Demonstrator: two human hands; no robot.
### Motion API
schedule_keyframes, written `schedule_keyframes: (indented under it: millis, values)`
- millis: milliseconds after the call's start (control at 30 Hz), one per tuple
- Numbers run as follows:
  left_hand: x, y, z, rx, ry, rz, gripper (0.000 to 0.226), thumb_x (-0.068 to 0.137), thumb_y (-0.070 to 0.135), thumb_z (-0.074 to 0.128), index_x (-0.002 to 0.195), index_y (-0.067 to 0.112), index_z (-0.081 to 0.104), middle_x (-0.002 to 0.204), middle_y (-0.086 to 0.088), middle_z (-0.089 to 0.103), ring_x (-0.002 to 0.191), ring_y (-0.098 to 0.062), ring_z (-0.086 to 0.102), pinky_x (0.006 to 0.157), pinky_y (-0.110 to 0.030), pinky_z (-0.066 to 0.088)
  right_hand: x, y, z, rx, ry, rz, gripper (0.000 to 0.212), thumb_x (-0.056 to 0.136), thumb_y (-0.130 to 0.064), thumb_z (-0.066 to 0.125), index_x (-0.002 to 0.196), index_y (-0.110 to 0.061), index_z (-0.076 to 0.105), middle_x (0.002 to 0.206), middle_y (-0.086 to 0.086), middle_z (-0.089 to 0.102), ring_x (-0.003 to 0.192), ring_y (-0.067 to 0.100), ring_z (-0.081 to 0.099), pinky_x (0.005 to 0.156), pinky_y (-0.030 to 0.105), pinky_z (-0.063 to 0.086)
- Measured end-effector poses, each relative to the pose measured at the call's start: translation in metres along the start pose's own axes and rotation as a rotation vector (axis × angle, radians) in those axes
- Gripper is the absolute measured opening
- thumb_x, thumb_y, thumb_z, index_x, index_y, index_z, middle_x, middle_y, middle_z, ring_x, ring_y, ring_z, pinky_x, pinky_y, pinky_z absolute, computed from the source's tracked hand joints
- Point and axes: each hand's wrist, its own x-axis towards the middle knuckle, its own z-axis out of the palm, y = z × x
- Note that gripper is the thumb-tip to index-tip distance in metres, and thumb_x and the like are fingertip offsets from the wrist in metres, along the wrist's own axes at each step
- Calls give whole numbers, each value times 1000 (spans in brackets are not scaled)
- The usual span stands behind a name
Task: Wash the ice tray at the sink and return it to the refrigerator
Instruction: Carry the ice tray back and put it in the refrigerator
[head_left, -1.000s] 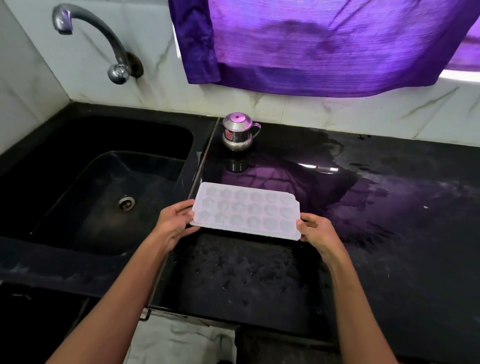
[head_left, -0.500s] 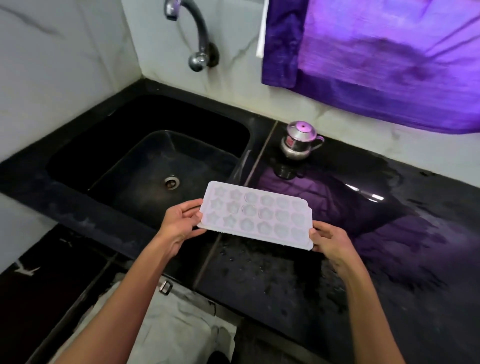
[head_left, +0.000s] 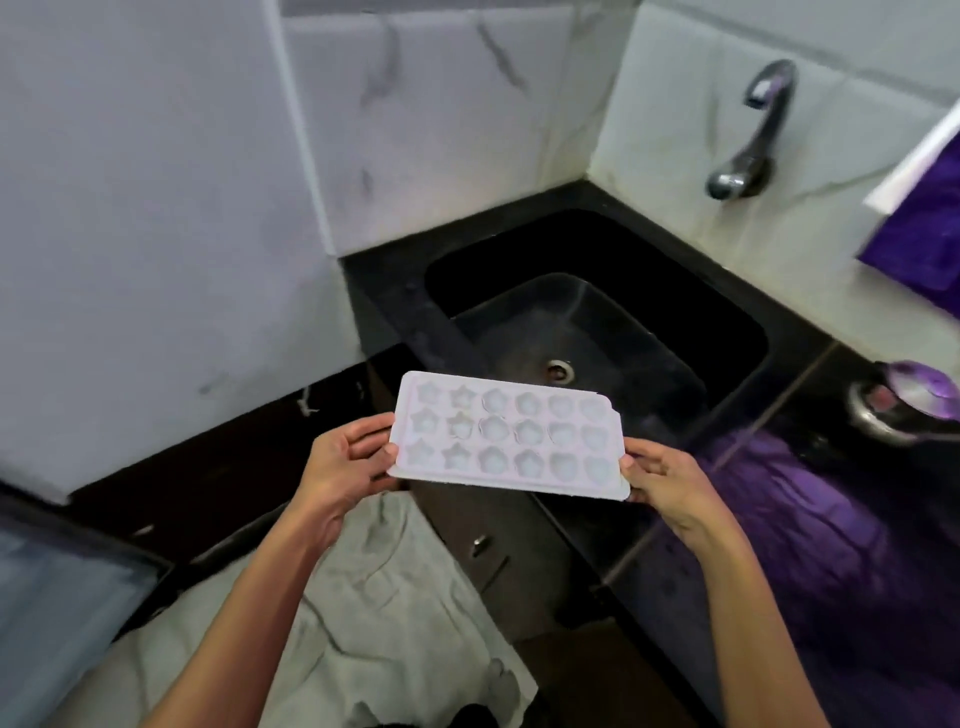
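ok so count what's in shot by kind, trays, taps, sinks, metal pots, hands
ice tray: 1
tap: 1
sink: 1
metal pot: 1
hands: 2, left hand and right hand, each gripping one end of the tray
total: 6

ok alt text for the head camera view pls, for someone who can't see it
Two bare hands, left and right, hold a pale lilac plastic ice tray with star and round moulds by its short ends, level, in front of a black stone sink. A curved metal tap sticks out of the white marble wall behind.
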Motion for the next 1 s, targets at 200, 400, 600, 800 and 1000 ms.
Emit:
schedule_keyframes:
  millis: [200, 400, 600, 800, 1000]
  values:
    - [-47, -6, -109, -112, 242, 28, 31, 89, -8, 56, 111, 13, 61, 94, -1, 70, 64, -4, 70, 53, -18, 55, 7, -44, 110, -122, -231, -71, 26, 93, -1, 53, 117, -7, 62, 90, 11, 69, 71, 14, 62, 52, 16, 51]
    - [-109, -29, -201, -215, 505, 58, 30, 88, -10, 56, 107, 12, 61, 82, 3, 73, 61, -3, 69, 57, -19, 57, -8, -73, 227, -232, -479, -164, 31, 93, -3, 55, 123, -3, 59, 94, 13, 68, 79, 17, 63, 62, 21, 54]
    - [-189, -58, -268, -335, 807, 77, 30, 88, -11, 56, 104, 13, 63, 78, 3, 74, 60, -4, 68, 56, -19, 57, -51, -92, 345, -303, -784, -230, 26, 92, 4, 52, 117, -2, 58, 92, 14, 63, 72, 14, 59, 49, 14, 51]
    - [-274, -89, -300, -453, 1109, 93, 28, 88, -9, 58, 106, 13, 63, 94, -5, 71, 72, -12, 69, 61, -21, 58, -106, -97, 443, -448, -1095, -338, 23, 93, 0, 54, 114, -6, 62, 88, 11, 67, 78, 22, 61, 70, 34, 53]
    - [-339, -116, -310, -615, 1394, 75, 29, 86, -9, 60, 106, 12, 64, 91, -5, 72, 70, -9, 70, 55, -20, 57, -171, -96, 526, -557, -1375, -413, 25, 94, 2, 52, 117, -2, 61, 96, 16, 66, 76, 18, 63, 63, 25, 56]
